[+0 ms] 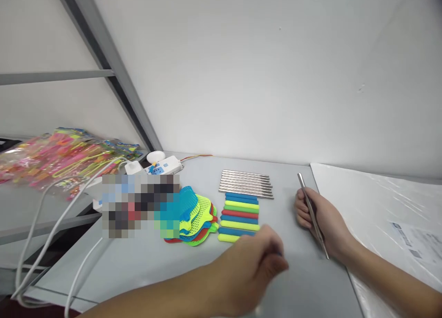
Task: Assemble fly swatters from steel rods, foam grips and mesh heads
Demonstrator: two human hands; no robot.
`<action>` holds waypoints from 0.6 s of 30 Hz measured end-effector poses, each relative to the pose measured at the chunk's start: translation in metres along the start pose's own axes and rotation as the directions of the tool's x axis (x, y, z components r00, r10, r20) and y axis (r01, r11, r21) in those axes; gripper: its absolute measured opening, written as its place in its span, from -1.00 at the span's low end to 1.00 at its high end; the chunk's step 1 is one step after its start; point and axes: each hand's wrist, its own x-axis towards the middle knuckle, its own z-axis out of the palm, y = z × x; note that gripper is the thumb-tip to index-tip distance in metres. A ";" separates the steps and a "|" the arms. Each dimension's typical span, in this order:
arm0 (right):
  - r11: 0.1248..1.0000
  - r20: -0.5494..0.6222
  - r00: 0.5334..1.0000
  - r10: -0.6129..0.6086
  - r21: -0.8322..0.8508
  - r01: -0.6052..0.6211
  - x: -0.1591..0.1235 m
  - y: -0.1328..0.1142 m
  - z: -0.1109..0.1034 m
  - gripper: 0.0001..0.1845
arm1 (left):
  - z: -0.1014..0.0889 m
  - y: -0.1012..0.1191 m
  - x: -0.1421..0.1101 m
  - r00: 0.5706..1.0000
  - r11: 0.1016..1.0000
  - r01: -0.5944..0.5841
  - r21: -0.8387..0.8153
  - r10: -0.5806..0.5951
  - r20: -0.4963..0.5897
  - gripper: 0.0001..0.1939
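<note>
My right hand (319,221) is closed around a slim metal rod (312,212), which leans with its upper end pointing away from me. Closer to me, my left hand (253,267) has its fingers curled in. A speck of blue shows between finger and thumb, but I cannot make out what it is. Just beyond the left hand lies a row of coloured plastic handles (241,216) in blue, yellow, green and red. Behind them several metal rods (246,183) lie side by side. A pile of perforated fly swatter heads (196,219) rests left of the handles.
A white power strip (167,165) with cables stands at the back left, near a blurred-out patch. Bagged colourful goods (69,156) lie farther left. White plastic-wrapped sheeting (386,212) covers the right side. A white wall (258,78) bounds the grey table (138,267) at the back.
</note>
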 end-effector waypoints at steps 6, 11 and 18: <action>1.000 0.060 0.998 0.008 0.006 -0.008 -0.006 -0.001 0.007 -0.67 | -0.006 0.004 0.010 0.968 0.700 0.250 -0.669 -0.202 0.150 -0.78; 1.000 0.185 0.983 -0.006 -0.005 0.007 -0.006 -0.004 0.004 -0.67 | -0.007 -0.001 0.015 0.967 0.683 0.251 -0.686 -0.215 0.139 -0.76; 0.865 0.638 0.751 0.173 -0.462 0.194 -0.032 -0.030 0.000 -0.68 | -0.015 -0.003 0.011 0.977 0.712 0.212 -0.669 -0.169 0.129 -0.72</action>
